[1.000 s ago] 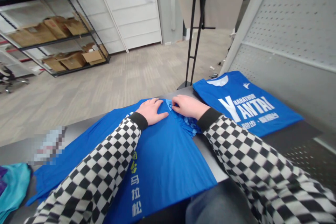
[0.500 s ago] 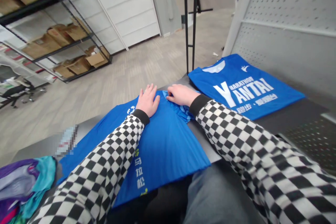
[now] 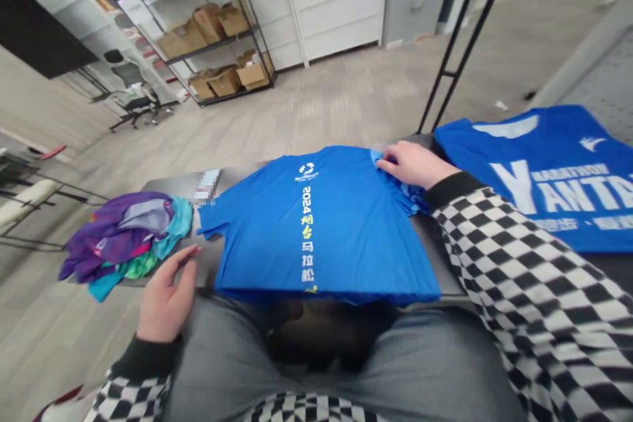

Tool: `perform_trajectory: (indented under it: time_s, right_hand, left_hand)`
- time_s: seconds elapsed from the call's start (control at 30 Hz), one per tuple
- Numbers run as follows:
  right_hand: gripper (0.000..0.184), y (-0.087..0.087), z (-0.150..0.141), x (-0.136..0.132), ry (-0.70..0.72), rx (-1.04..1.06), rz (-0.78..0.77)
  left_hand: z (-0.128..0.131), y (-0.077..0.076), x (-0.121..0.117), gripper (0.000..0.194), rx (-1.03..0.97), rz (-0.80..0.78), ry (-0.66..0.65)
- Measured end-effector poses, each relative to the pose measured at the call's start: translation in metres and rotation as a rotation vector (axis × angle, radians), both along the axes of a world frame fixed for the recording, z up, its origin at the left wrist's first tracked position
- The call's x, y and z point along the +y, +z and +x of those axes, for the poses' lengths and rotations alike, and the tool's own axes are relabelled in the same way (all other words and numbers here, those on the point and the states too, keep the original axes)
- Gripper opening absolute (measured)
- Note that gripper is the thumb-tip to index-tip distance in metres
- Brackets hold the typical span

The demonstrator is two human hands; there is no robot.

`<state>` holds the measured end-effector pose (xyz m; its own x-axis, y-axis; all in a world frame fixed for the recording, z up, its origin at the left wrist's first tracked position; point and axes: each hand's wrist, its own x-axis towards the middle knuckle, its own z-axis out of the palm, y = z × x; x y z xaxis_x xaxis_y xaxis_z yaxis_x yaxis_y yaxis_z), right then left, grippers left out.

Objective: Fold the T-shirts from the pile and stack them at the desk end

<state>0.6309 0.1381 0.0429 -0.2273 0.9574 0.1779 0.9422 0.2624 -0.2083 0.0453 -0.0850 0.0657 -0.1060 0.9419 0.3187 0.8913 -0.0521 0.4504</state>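
In the head view, the right hand (image 3: 414, 165) has its grip curved over the folded right sleeve of a blue T-shirt (image 3: 316, 224), which lies flat mid-counter (image 3: 173, 188); whether it pinches the cloth I cannot tell. The left hand (image 3: 165, 297) is open, holding nothing, at the near edge. One second blue T-shirt (image 3: 558, 171) lies right, one clothes pile (image 3: 119, 244) left

T-shirt (image 3: 267, 237) blue, white and yellow lettering; sleeve (image 3: 514, 290) black-white checkerboard; cuff (image 3: 445, 188) black; clothes pile (image 3: 119, 237) purple, teal, green; trousers (image 3: 435, 369) grey.
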Motion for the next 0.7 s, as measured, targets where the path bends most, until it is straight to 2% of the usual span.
perform_trajectory:
  time_s: [0.03, 0.1, 0.2, 0.37, 0.47, 0.53, 0.6, 0.7]
  right_hand:
    - [0.032, 0.0, 0.001, 0.0, -0.009, -0.01, 0.01]
    - [0.031, 0.003, 0.001, -0.005, -0.029, -0.013, 0.045]
    - [0.034, 0.014, -0.003, -0.027, -0.063, 0.044, 0.168]
    - [0.038, 0.022, -0.003, -0.101, -0.134, 0.134, 0.401]
    - [0.034, 0.018, 0.001, -0.152, -0.127, 0.129, 0.385]
    - [0.032, 0.015, -0.001, -0.182, -0.144, 0.136, 0.359]
    - [0.031, 0.013, -0.011, -0.207, -0.158, 0.15, 0.345]
    - [0.028, 0.01, -0.034, -0.232, -0.138, 0.168, 0.334]
  left_hand:
    - [-0.008, -0.003, -0.013, 0.039, -0.025, -0.005, 0.043]
    - [-0.012, -0.008, -0.029, 0.04, -0.034, -0.029, 0.035]
    - [-0.002, -0.008, -0.027, 0.043, -0.01, -0.051, -0.083]
    - [0.012, 0.0, 0.015, 0.044, -0.002, -0.032, -0.346]
    - [0.007, 0.005, 0.051, 0.038, 0.092, -0.019, -0.434]
    - [0.0, 0.008, 0.071, 0.033, 0.151, -0.064, -0.374]
    - [-0.007, 0.007, 0.081, 0.031, 0.141, -0.128, -0.244]
    - [-0.014, 0.001, 0.076, 0.034, 0.04, -0.199, -0.151]
